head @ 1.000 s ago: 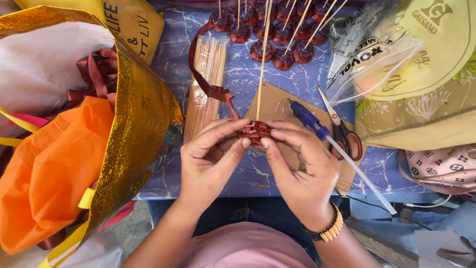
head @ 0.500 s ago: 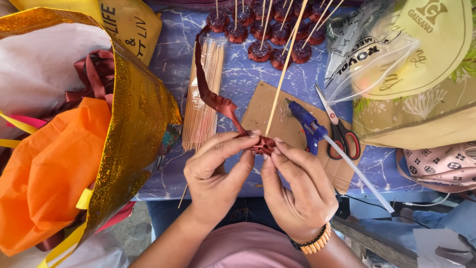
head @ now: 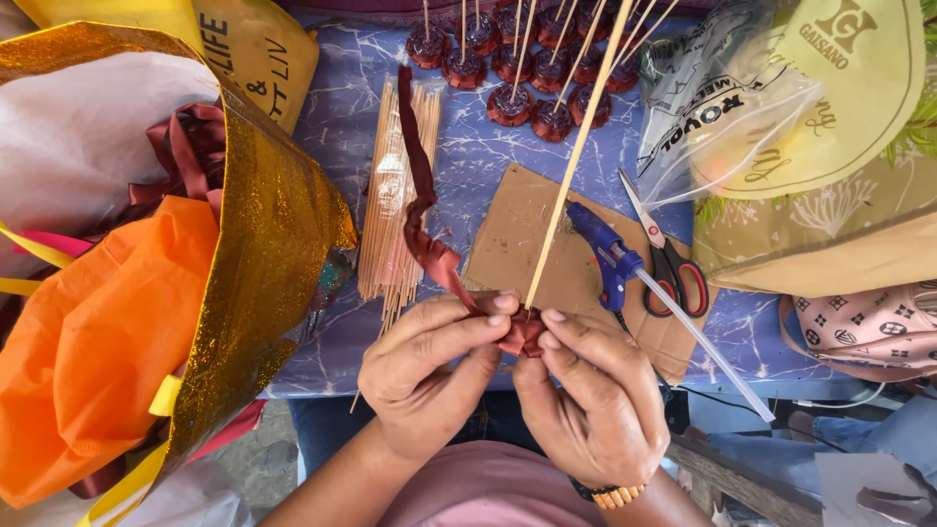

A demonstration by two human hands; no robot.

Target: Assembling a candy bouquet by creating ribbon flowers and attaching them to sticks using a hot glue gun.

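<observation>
Both hands have slid down a little since the earlier picture, and the ribbon rose (head: 524, 335) now sits lower, just below the cardboard sheet (head: 508, 239). The left hand (head: 429, 381) and right hand (head: 586, 395) pinch the rose, fingers closed tight on it. To roll it well, I think the dark red ribbon (head: 418, 185) should stay pulled snug and flat. The thin stick (head: 576, 156) in the rose points up and away, leaning right across the cardboard. A blue glue gun (head: 607, 256) lies right of the cardboard on the counter (head: 468, 156).
</observation>
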